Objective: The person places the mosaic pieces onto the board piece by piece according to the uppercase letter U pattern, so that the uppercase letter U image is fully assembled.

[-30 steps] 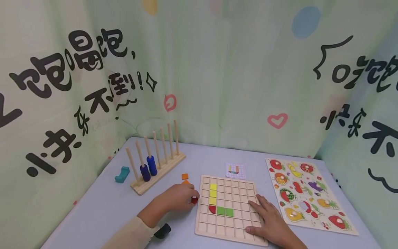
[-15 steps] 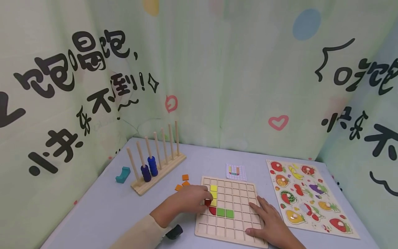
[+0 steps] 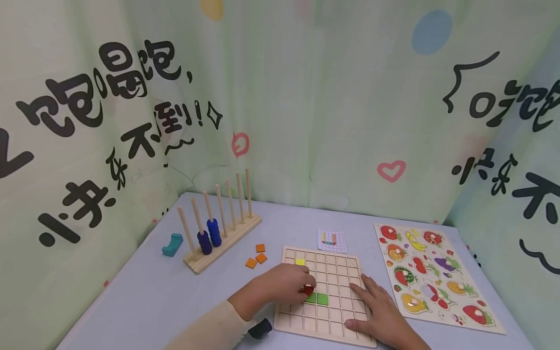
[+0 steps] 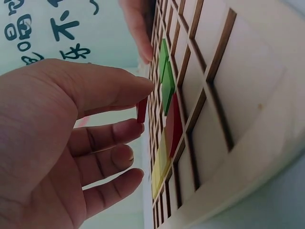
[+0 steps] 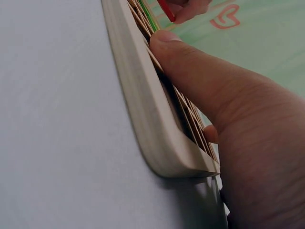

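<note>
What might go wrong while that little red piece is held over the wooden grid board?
The red piece is pinched in the left hand above the wooden grid board, so it might slip and drop askew. It is close to the green square tiles, so the hand could nudge them. The right hand rests on the board's right side; if it pushes sideways, the board might slide.

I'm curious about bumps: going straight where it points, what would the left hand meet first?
Probably a green square tile on the pale wooden grid board, just beyond the left hand; depth is unclear.
</note>
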Demonstrator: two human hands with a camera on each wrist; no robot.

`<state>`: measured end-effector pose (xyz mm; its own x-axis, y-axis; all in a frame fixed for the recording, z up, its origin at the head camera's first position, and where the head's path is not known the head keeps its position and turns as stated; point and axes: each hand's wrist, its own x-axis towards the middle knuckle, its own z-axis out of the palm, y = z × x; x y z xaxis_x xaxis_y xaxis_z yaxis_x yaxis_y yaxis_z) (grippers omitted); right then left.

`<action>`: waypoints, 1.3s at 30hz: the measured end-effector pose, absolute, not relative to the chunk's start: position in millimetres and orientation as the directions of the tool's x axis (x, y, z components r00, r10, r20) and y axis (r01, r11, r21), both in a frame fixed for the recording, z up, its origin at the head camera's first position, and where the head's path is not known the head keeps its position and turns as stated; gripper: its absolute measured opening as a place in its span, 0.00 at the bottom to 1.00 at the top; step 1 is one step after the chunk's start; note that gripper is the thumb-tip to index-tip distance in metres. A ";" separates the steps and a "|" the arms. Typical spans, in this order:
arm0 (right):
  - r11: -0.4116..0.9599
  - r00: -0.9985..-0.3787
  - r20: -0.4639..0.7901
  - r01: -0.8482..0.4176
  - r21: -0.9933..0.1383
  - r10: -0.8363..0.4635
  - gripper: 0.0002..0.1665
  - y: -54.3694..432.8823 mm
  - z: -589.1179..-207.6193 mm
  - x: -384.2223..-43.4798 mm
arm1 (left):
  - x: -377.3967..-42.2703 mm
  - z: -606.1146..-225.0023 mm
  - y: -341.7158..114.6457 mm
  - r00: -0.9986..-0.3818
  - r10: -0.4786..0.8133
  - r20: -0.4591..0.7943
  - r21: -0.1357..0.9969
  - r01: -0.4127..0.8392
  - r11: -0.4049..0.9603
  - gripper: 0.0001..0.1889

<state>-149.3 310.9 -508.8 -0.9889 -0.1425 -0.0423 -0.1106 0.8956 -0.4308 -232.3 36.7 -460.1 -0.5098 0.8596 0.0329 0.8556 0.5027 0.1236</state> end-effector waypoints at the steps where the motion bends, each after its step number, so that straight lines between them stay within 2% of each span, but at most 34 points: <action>1: 0.898 -0.989 -0.046 -0.108 -0.426 -0.141 0.61 310.8 -509.0 -149.4 | -231.9 -460.8 38.9 -0.511 0.859 0.031 0.133 0.854 0.504 0.09; 10: 0.899 -0.988 -0.052 -0.111 -0.423 -0.146 0.60 311.9 -507.0 -148.2 | -230.7 -464.8 57.2 -0.515 0.857 0.010 0.175 0.845 0.505 0.13; 18: 0.901 -0.989 -0.040 -0.112 -0.419 -0.141 0.61 311.1 -508.0 -148.8 | -224.3 -463.2 70.8 -0.505 0.863 -0.023 0.176 0.848 0.500 0.12; 25: 0.900 -0.990 -0.044 -0.106 -0.422 -0.137 0.62 310.9 -508.2 -147.6 | -219.1 -460.2 82.3 -0.520 0.853 -0.049 0.195 0.832 0.518 0.13; 39: 0.897 -0.990 -0.045 -0.101 -0.430 -0.133 0.61 310.4 -506.7 -147.2 | -218.4 -464.8 96.3 -0.520 0.853 -0.041 0.154 0.840 0.520 0.13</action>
<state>-147.2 310.4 -506.7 -0.9902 -0.1326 -0.0449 -0.1006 0.8972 -0.4301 -218.4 96.3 -464.8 -0.5203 0.8530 -0.0412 0.8401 0.5199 0.1543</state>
